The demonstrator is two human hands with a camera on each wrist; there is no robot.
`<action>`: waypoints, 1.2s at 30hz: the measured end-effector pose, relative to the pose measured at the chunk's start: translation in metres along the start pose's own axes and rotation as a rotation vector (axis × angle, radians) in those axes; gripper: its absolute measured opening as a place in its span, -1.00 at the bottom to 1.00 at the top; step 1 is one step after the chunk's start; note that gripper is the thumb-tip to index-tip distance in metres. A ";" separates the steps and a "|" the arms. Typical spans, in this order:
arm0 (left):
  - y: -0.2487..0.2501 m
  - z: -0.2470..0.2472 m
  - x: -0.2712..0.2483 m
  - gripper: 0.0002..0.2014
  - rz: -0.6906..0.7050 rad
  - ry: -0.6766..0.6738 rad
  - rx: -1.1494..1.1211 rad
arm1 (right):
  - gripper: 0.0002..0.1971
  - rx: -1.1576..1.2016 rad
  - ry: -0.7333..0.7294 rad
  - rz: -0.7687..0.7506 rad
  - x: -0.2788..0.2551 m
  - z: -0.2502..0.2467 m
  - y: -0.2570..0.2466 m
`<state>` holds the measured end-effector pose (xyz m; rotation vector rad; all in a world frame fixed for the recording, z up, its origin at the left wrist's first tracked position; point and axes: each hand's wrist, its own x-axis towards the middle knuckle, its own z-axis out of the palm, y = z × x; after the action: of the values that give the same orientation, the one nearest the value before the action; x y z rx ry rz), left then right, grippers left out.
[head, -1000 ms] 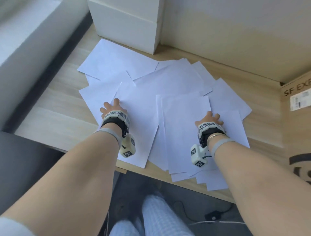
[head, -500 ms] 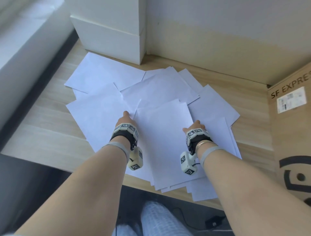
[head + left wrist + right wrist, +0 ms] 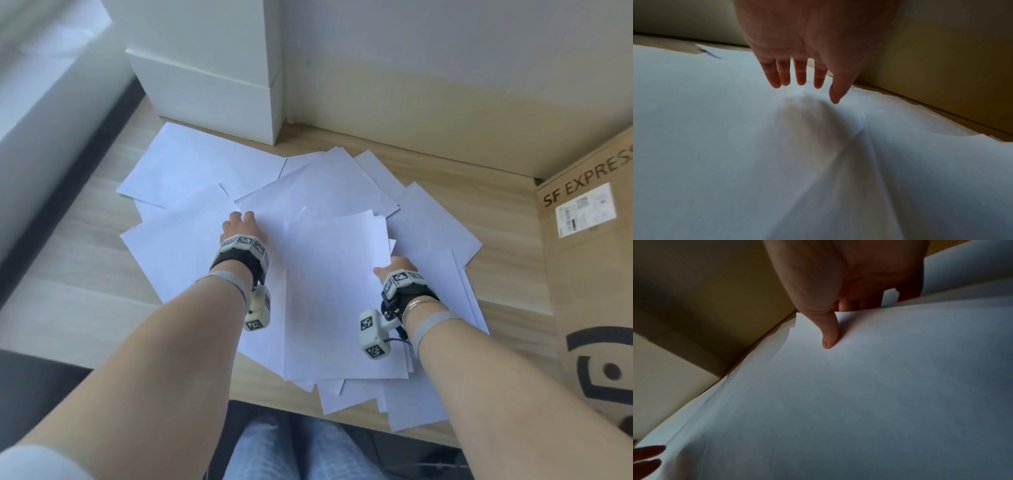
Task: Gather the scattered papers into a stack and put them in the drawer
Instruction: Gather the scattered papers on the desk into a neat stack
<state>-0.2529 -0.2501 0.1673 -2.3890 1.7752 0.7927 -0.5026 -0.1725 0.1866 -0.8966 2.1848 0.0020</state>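
Several white paper sheets [image 3: 329, 291] lie fanned and overlapping on the wooden desk [image 3: 75, 281]. My left hand [image 3: 241, 221] rests on the left part of the pile. In the left wrist view its fingers [image 3: 800, 78] are straight, with the tips touching the paper [image 3: 715, 146]. My right hand [image 3: 394, 267] is at the right edge of the top sheets. In the right wrist view its thumb [image 3: 828, 337] lies on top of the paper [image 3: 879, 402] and its fingers go under the edge, pinching it. No drawer shows plainly.
A white box-like unit [image 3: 212, 89] stands at the back of the desk against the wall. A cardboard box marked SF EXPRESS [image 3: 589, 274] closes off the right side. Some sheets overhang the desk's front edge [image 3: 359, 421], above my knees.
Both hands have moved inward toward each other, sliding sheets toward the middle so the pile is narrower. The right hand now pinches the edge of the top sheets.
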 end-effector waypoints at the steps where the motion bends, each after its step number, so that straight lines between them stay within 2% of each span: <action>1: 0.003 -0.003 0.009 -0.50 0.036 -0.015 0.023 | -0.72 0.019 0.009 0.013 0.001 -0.001 0.002; 6: 0.021 -0.016 0.043 -0.43 0.168 -0.110 0.161 | -0.73 0.056 0.041 0.086 0.008 -0.003 0.014; 10: 0.026 -0.009 0.044 -0.54 0.205 -0.169 0.193 | -0.82 0.089 0.076 0.124 0.011 -0.002 0.013; 12: 0.027 -0.006 0.038 -0.55 0.197 -0.136 0.200 | -0.85 0.117 0.089 0.143 0.011 -0.002 0.008; 14: 0.027 -0.005 0.034 -0.57 0.194 -0.086 0.199 | -0.75 0.157 0.092 0.150 0.009 -0.002 0.000; 18: 0.025 -0.004 0.032 -0.62 0.143 -0.088 0.060 | -0.70 0.221 0.085 0.130 0.005 -0.002 -0.016; 21: 0.020 -0.002 0.033 -0.61 0.100 -0.038 0.021 | -0.72 0.276 0.091 0.114 0.005 0.001 -0.023; 24: 0.021 0.002 0.031 -0.59 0.067 -0.072 -0.016 | -0.85 0.300 0.091 0.106 0.007 0.005 -0.027; 26: 0.025 0.003 0.033 -0.61 0.037 -0.094 -0.049 | -0.85 0.326 0.068 0.098 0.009 0.008 -0.031; 29: 0.029 0.003 0.035 -0.64 0.008 -0.167 -0.148 | -0.74 0.341 0.020 0.089 0.009 0.010 -0.038; 33: 0.035 0.000 0.034 -0.62 0.007 -0.235 -0.210 | -0.43 0.342 -0.014 0.062 0.011 0.013 -0.046; 34: 0.037 -0.002 0.034 -0.61 0.014 -0.238 -0.207 | -0.44 0.326 -0.022 0.041 0.011 0.014 -0.047; 36: 0.038 -0.005 0.034 -0.59 0.045 -0.258 -0.206 | -0.59 0.331 0.003 -0.021 0.013 0.016 -0.047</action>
<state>-0.2790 -0.2947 0.1669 -2.2403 1.7239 1.2811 -0.4697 -0.2116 0.1795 -0.7302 2.0972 -0.3606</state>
